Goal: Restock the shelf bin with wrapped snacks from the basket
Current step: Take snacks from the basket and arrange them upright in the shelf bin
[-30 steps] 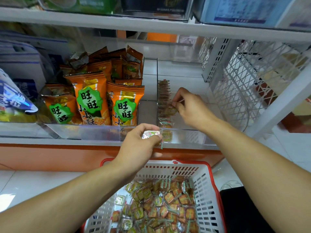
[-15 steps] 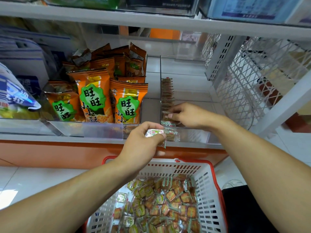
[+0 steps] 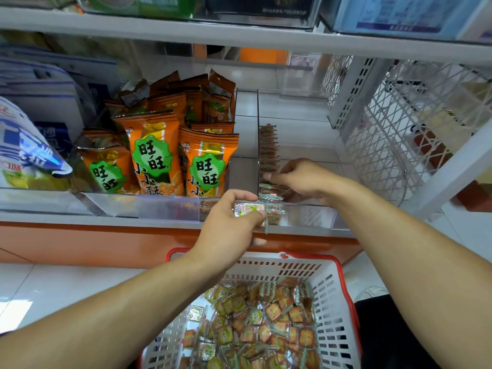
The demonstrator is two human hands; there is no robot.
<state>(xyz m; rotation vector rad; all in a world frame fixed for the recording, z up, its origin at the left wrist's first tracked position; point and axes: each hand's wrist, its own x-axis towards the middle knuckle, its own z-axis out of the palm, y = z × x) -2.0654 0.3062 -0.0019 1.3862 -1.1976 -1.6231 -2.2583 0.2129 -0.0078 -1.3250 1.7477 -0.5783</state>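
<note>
A clear shelf bin [image 3: 306,217] holds a row of small wrapped snacks [image 3: 268,150] standing along its left wall. My right hand [image 3: 300,179] reaches into the bin, its fingers pressing against the near end of that row. My left hand [image 3: 229,225] hovers at the bin's front edge and pinches a small stack of wrapped snacks [image 3: 249,210]. Below stands a white basket with a red rim [image 3: 343,302], holding several loose wrapped snacks [image 3: 261,323].
Orange snack bags [image 3: 157,155] fill the bin to the left, behind a clear divider [image 3: 257,134]. A blue-and-white bag [image 3: 24,153] lies far left. A white wire rack [image 3: 394,123] stands at the right. Another shelf [image 3: 239,35] runs overhead.
My right hand has come forward from the middle of the snack row to its near end. My left hand stays at the bin's front with its snacks.
</note>
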